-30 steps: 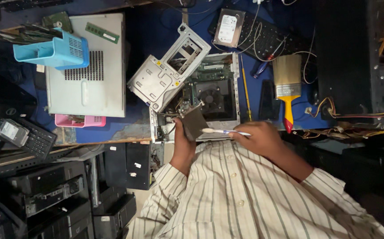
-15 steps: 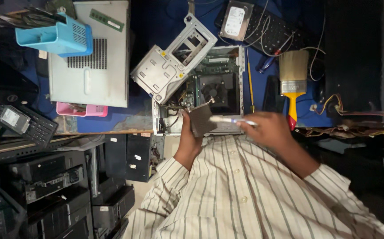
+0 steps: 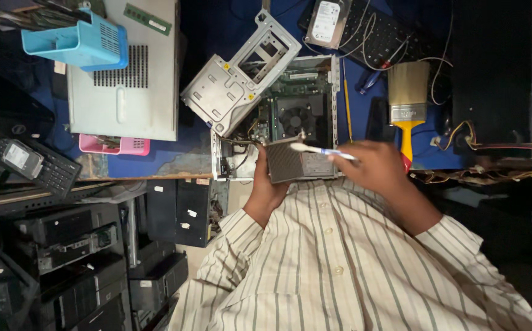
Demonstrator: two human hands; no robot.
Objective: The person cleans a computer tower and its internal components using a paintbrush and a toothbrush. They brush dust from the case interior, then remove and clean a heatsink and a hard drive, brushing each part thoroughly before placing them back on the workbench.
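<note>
My left hand (image 3: 267,184) holds a grey finned heatsink block (image 3: 299,161) just above my striped shirt. A small white and blue brush (image 3: 320,150) is gripped in my right hand (image 3: 373,164), its bristle end lying on the top left of the heatsink. Beyond them an open small computer case (image 3: 278,113) sits on the blue table, showing a green board and a round black fan (image 3: 292,118). A silver metal drive cage (image 3: 238,76) is swung up from the case at the left.
A wide paintbrush with yellow handle (image 3: 407,101), a hard drive (image 3: 326,21) and a black keyboard (image 3: 388,40) lie beyond the case. A grey case cover (image 3: 125,73), blue plastic tray (image 3: 79,44) and pink basket (image 3: 114,145) are left. Stacked black computers (image 3: 69,263) stand below left.
The view has drifted so the table items sit lower in frame. The brush tip has moved left onto the heatsink, which my left hand has turned flatter toward me.
</note>
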